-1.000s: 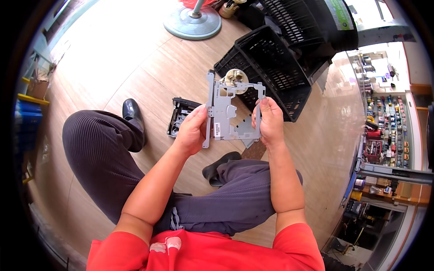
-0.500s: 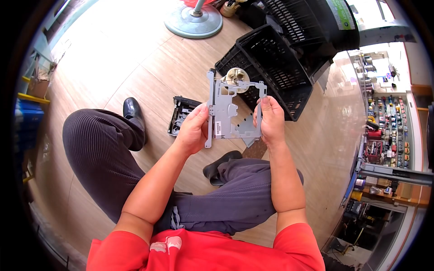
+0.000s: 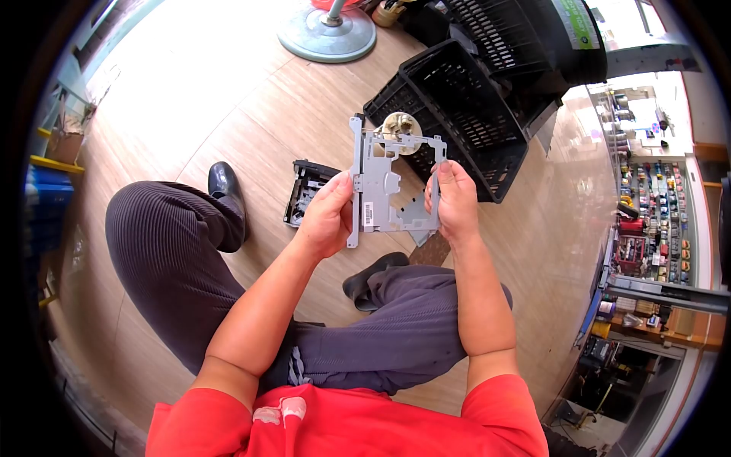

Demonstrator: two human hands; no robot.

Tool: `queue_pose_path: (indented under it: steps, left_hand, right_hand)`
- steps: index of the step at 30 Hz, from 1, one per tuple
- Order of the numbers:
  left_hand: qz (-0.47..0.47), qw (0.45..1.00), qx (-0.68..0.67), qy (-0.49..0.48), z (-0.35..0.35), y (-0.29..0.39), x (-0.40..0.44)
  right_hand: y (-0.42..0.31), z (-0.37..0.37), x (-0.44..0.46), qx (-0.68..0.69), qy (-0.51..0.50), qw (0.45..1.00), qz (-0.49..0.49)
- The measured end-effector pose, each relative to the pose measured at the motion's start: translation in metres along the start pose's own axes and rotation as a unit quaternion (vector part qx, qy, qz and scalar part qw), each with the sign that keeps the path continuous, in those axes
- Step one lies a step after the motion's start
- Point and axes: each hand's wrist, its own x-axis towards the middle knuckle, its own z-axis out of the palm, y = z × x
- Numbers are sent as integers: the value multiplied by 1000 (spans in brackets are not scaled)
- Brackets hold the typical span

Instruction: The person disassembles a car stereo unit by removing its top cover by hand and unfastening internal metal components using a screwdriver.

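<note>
A flat grey metal frame (image 3: 378, 184) with cut-outs and a small white barcode label is held up between both hands. My left hand (image 3: 327, 215) grips its left edge rail, thumb on top. My right hand (image 3: 455, 199) pinches the right edge, fingers curled behind it. Beyond the frame's upper part is a round cream container (image 3: 399, 128), partly covered by it. On the floor, left of the frame, lies a black tray (image 3: 306, 192) with small grey parts inside, its right side hidden behind my left hand.
Black slotted crates (image 3: 472, 114) stand on the floor just beyond my right hand. A round grey stand base (image 3: 327, 34) is at the top. Shelves of small goods (image 3: 656, 221) line the right side. A blue crate (image 3: 49, 202) is at the far left.
The view has shifted slightly, so the floor objects sit a little differently in the picture. Both hands keep the same hold on the metal frame, which has tilted very slightly.
</note>
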Motion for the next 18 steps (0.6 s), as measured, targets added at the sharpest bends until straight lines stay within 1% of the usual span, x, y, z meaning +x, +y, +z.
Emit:
queue_pose_path:
  steps: [4,6,10,13,16,18]
  left_hand:
    - [-2,1000,2,-8,-3,0,0]
    - [-4,1000,9,5,-6,-2,1]
    - [-13,1000,3,11,-11,-5,2]
    - [-14,1000,0,-2,-11,-5,1]
    - [-16,1000,6,13,-10,-5,0]
    - [-15,1000,21,15,-13,-5,1]
  right_hand:
    - [6,0,2,-34,15,999,-33]
    - [8,-2,3,-56,15,997,-57]
    - [7,0,3,-55,25,997,-38]
    - [4,2,2,-80,32,996,-29]
    - [6,1,2,-96,41,994,-44]
    - [7,3,1,-145,62,985,-69]
